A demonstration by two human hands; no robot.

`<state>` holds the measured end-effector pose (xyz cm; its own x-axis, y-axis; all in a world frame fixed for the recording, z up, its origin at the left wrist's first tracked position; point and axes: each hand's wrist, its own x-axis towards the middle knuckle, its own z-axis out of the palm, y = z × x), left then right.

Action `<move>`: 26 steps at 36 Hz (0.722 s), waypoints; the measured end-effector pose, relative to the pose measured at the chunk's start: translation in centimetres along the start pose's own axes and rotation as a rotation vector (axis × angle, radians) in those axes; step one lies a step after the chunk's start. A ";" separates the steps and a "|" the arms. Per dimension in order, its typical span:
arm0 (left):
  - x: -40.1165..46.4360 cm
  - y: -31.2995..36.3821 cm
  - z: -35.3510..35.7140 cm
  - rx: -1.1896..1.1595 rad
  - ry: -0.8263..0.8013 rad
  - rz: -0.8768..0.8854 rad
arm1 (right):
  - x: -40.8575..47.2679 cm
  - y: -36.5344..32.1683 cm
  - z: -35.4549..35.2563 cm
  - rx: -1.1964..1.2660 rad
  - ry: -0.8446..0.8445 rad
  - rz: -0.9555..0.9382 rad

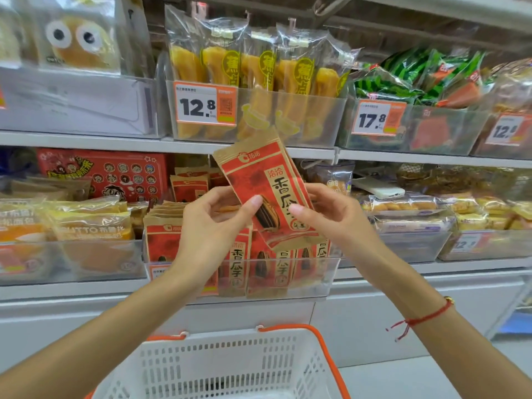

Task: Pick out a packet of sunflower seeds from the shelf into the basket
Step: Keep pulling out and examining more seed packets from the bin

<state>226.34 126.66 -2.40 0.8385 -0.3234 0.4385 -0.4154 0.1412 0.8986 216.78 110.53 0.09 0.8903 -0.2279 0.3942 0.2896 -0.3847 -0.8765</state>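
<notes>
Your left hand [214,218] and right hand [325,214] both pinch one tilted sunflower seed packet [267,188], lifted above its clear shelf bin [316,272]; white shopping basket [230,367] sits below.

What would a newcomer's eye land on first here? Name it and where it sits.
The red and tan sunflower seed packet, held tilted at centre frame by the left hand and right hand, in front of the shelf. Next, the white basket with orange handles, waiting directly below, and the bold 12.8 price tag above.
</notes>
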 end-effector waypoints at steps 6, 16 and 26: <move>4.0 1.7 2.1 0.036 -0.119 -0.018 | 3.5 -1.1 -3.4 -0.131 0.111 -0.147; 9.2 0.5 4.1 0.260 -0.095 0.025 | 9.3 0.9 -7.6 -0.461 0.014 -0.150; 10.4 -2.0 3.3 0.595 -0.256 0.036 | 11.2 5.7 -8.3 -0.356 -0.215 0.052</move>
<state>234.69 119.93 0.35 0.7407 -0.5512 0.3841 -0.6274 -0.3631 0.6889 225.54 98.33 1.79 0.9646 -0.0781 0.2519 0.1359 -0.6715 -0.7285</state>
